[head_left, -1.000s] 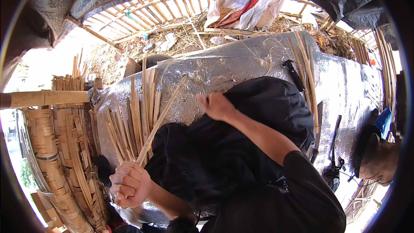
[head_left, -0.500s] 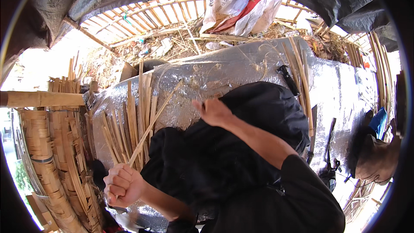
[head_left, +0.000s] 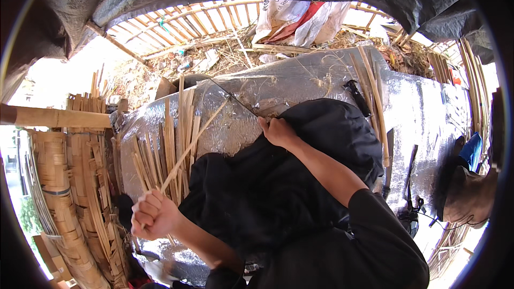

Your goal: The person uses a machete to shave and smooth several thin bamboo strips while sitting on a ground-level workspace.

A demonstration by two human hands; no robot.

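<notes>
My left hand is closed in a fist round the lower end of a thin bamboo strip, at the lower left. The strip slants up and to the right, away from me. My right hand is closed round the handle of a knife, whose long dark blade points up and left. The blade crosses the strip's far end; whether they touch I cannot tell. Most of the handle is hidden in my fingers. Black cloth covers my lap beneath both arms.
A silver foil sheet spreads under me. Several split bamboo strips lie on it at my left, beside woven bamboo rolls. To the right are longer strips and a black object. A bamboo fence stands beyond.
My right hand has shifted slightly right, and the knife's blade now shows across the strip's far end. My left hand still grips the strip, almost unmoved.
</notes>
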